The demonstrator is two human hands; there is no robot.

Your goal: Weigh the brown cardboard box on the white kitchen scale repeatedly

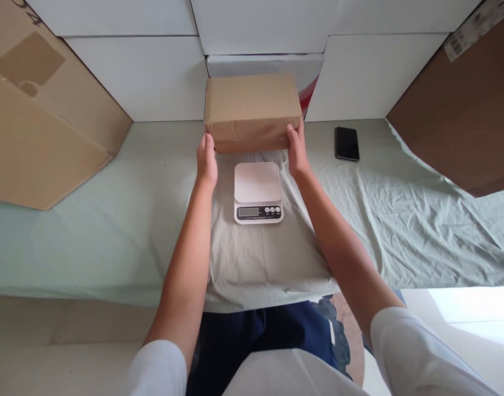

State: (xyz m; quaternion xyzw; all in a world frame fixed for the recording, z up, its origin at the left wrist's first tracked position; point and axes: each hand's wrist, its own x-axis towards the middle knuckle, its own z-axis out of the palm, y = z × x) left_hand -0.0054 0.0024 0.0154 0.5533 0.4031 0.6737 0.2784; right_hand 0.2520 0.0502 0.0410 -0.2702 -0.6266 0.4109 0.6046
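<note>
Head view: both hands, left (206,163) and right (298,151), clasp cardboard box (252,110), apparently resting on pale-green cloth (111,231).

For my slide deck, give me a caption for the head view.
Both hands, left and right, grip a cardboard box behind a kitchen scale; phone lies right.

I see a plain tan box (252,110) over a pale green cloth (400,220). My scale (258,192) is white with a grey display and dark buttons. The phone (347,143) is black. White blocks (144,77) line the back, brown cartons (37,121) flank them. My shorts (243,335) are navy, sleeves (412,352) white.
</note>
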